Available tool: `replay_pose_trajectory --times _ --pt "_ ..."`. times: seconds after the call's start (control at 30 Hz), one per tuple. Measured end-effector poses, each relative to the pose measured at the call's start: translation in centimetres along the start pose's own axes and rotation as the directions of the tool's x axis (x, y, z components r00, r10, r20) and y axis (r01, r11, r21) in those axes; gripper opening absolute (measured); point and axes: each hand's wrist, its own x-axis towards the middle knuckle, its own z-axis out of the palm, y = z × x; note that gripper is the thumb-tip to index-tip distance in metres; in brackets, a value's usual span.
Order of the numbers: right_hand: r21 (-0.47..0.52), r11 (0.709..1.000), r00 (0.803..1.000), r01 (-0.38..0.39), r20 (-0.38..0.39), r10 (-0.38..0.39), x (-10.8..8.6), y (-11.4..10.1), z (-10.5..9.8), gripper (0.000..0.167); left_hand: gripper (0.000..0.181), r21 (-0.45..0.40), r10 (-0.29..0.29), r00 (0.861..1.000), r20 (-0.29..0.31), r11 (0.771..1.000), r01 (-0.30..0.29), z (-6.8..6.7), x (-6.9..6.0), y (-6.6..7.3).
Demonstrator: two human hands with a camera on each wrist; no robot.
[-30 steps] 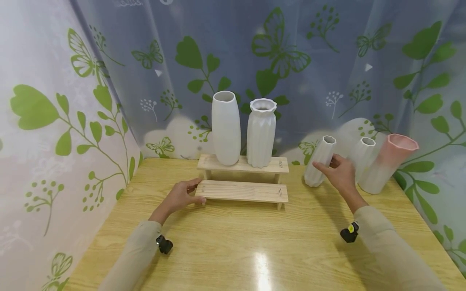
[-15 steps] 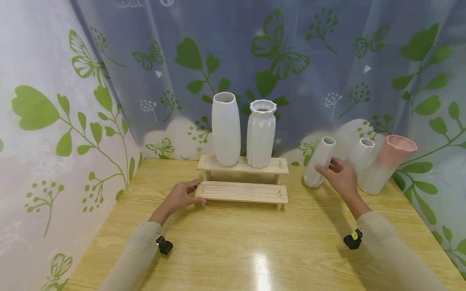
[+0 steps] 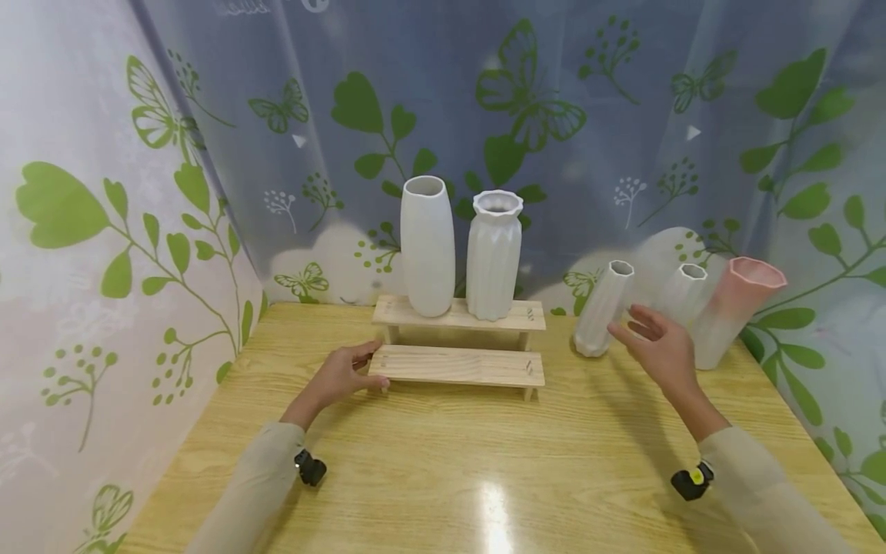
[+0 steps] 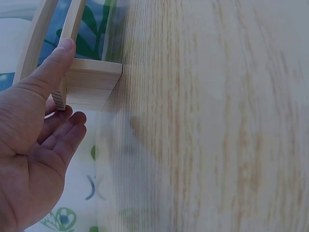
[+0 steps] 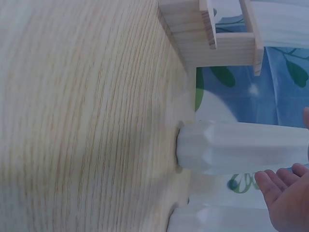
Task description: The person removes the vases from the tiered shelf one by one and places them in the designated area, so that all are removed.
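Observation:
My left hand grips the left end of the lower board of a two-tier wooden stand. In the left wrist view the thumb lies against the board and the other fingers curl round its end. On the upper tier stand a tall smooth white vase and a ribbed white vase with a scalloped rim. Right of the stand, a slim faceted white vase stands on the table. My right hand is just to its right, fingers extended and holding nothing; whether the thumb touches it, I cannot tell.
Farther right, another slim white vase is partly hidden by my right hand. Beside it stands a pink-and-white vase with a flared rim. A leaf-and-butterfly curtain closes off the back of the wooden table.
My right hand has let go of the slim white vase and drawn slightly right and toward me. The vase stays put. My left hand keeps its grip on the stand.

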Motion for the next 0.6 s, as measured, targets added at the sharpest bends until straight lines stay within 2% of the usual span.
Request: replay_pose_trajectory --times 0.2,0.33,0.6 --pt "-0.043 0.996 0.997 0.073 -0.027 -0.075 -1.1 -0.8 0.2 0.067 0.086 0.006 0.015 1.000 -0.001 1.000 -0.015 -0.1 0.0 -0.2" --pt "-0.016 0.993 0.992 0.113 -0.051 -0.114 -1.5 -1.4 0.9 0.060 0.086 0.007 0.019 1.000 0.001 1.000 -0.019 -0.1 -0.1 -0.3" --pt "0.000 0.987 0.987 0.160 -0.012 -0.160 -1.3 -3.3 2.0 0.061 0.084 -0.005 0.018 1.000 0.004 1.000 -0.018 -0.1 -0.2 -0.2"
